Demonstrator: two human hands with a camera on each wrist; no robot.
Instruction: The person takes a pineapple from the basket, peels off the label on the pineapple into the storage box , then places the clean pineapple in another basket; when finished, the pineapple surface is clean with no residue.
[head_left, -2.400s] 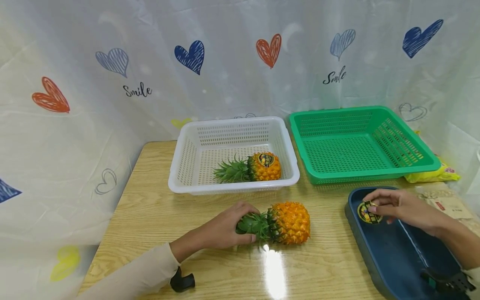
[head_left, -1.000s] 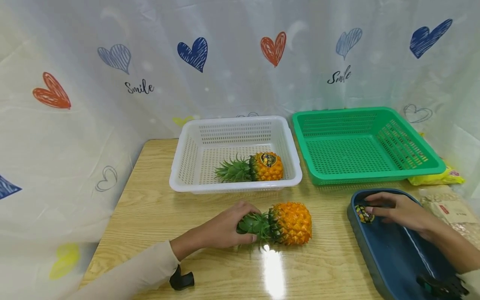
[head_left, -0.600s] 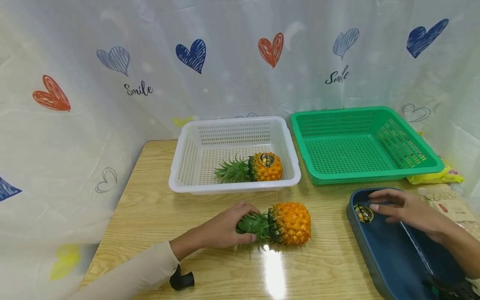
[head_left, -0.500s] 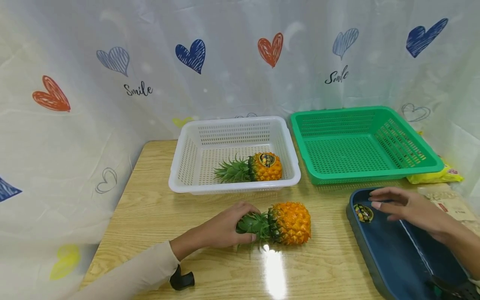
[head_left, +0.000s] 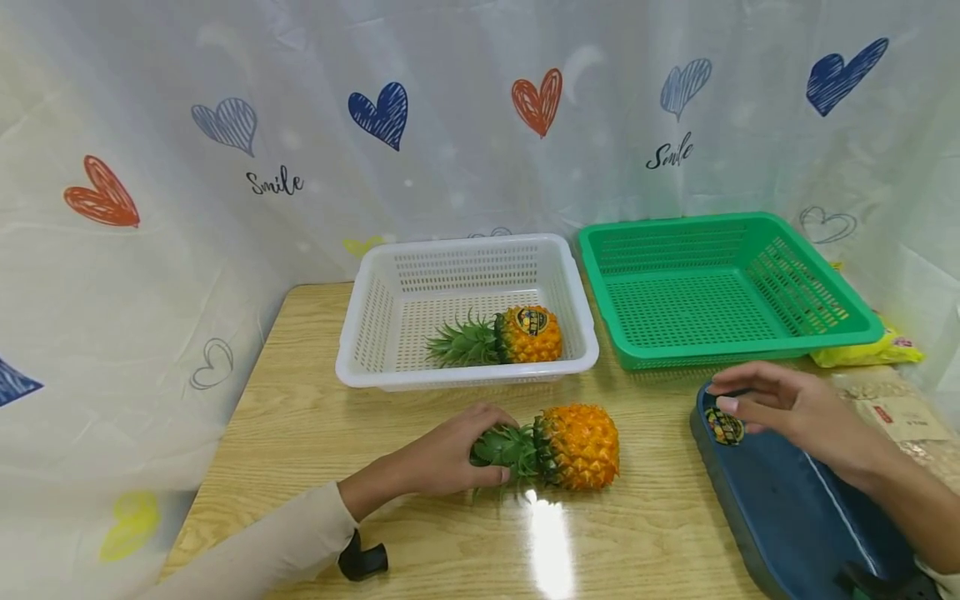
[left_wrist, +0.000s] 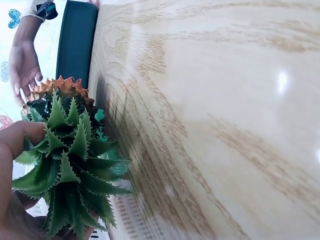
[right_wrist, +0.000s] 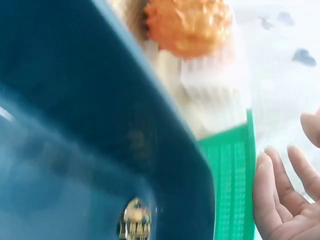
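My left hand grips the green leafy crown of a small orange pineapple, which lies on its side on the wooden table. In the left wrist view, the thumb presses the spiky leaves and the other fingers are partly hidden behind them. Over the far end of a dark blue tray hovers my right hand, its fingers loosely bent and nothing between them. A round black-and-gold sticker lies in the tray's far left corner, just below that hand. The right wrist view shows the same sticker inside the tray.
A white basket at the back holds another pineapple with a round sticker on it. Beside it stands a green basket. Yellow packaging and a clear packet lie at the right.
The right hand held the round sticker at first, then let it go in the tray's corner. Since then it has risen off it and shifted slightly left. The left hand stays put.
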